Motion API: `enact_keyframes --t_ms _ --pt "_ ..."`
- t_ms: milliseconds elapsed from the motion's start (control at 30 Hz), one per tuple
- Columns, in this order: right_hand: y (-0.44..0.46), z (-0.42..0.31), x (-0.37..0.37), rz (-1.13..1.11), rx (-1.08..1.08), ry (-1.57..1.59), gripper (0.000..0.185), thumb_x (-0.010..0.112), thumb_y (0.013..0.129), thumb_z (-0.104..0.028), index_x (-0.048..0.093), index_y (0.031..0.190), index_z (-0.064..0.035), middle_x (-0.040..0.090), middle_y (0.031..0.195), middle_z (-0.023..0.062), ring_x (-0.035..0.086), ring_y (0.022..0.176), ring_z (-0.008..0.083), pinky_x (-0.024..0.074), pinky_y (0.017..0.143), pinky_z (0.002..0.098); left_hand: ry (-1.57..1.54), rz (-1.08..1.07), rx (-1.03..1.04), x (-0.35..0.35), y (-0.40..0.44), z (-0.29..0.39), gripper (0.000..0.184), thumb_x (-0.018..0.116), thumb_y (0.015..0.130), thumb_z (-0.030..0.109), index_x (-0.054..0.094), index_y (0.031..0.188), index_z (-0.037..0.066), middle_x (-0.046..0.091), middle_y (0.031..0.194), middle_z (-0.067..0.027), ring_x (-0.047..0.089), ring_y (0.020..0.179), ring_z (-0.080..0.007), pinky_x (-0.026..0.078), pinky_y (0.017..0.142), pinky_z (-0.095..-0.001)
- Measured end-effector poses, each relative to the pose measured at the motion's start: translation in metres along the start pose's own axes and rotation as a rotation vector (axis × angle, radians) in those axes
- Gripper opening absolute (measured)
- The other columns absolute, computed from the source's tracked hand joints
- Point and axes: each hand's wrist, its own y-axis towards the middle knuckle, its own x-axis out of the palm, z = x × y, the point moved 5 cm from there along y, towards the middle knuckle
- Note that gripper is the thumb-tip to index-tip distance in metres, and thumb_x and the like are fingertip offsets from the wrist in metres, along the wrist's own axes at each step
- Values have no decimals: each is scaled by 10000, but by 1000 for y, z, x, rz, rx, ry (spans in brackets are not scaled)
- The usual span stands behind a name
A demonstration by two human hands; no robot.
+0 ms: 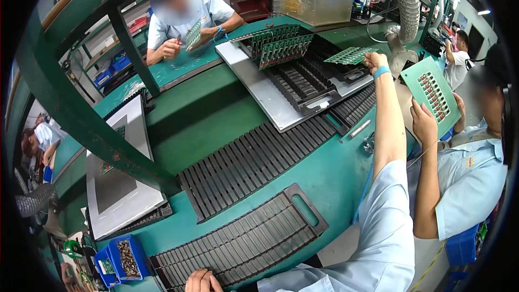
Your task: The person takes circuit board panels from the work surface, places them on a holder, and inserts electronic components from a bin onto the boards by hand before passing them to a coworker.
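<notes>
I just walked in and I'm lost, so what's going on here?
The right hand holds a green circuit board by its edge, near a black rack where other boards stand. The left hand is at the near edge of a black tray. A co-worker on the right holds a big green board, and a person across the bench holds another board.

three hand-held green boards (351, 55), two foreground blue bins (143, 262), one translucent tub (319, 0)
</notes>
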Motion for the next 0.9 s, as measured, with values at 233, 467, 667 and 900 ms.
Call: enact_keyframes --t_ms 233,467,667,900 --pt "42 31 -11 118 58 -29 81 588 807 -17 597 775 57 604 619 109 505 435 127 365 376 196 13 -41 -5 2 2 -1 41 589 815 -5 628 802 -9 640 786 -131 557 594 -250 482 581 -307" --pt "72 52 -20 235 104 -67 83 578 790 2 590 754 76 599 587 130 509 409 150 375 357 211 24 -38 15 6 -7 -6 53 579 819 -6 624 792 -10 620 755 -124 512 553 -237 454 545 -303" --pt "88 66 -36 332 135 -110 86 569 776 19 585 735 92 595 560 147 513 386 170 383 340 224 -7 47 22 11 -14 -12 66 571 826 -5 618 781 -13 604 733 -122 483 533 -231 435 527 -300" --pt "89 64 -36 351 120 -120 91 574 773 15 585 735 97 600 559 144 505 369 164 390 333 220 -32 91 26 13 -12 -11 78 566 828 -3 609 764 -17 595 715 -121 469 524 -229 423 514 -296"
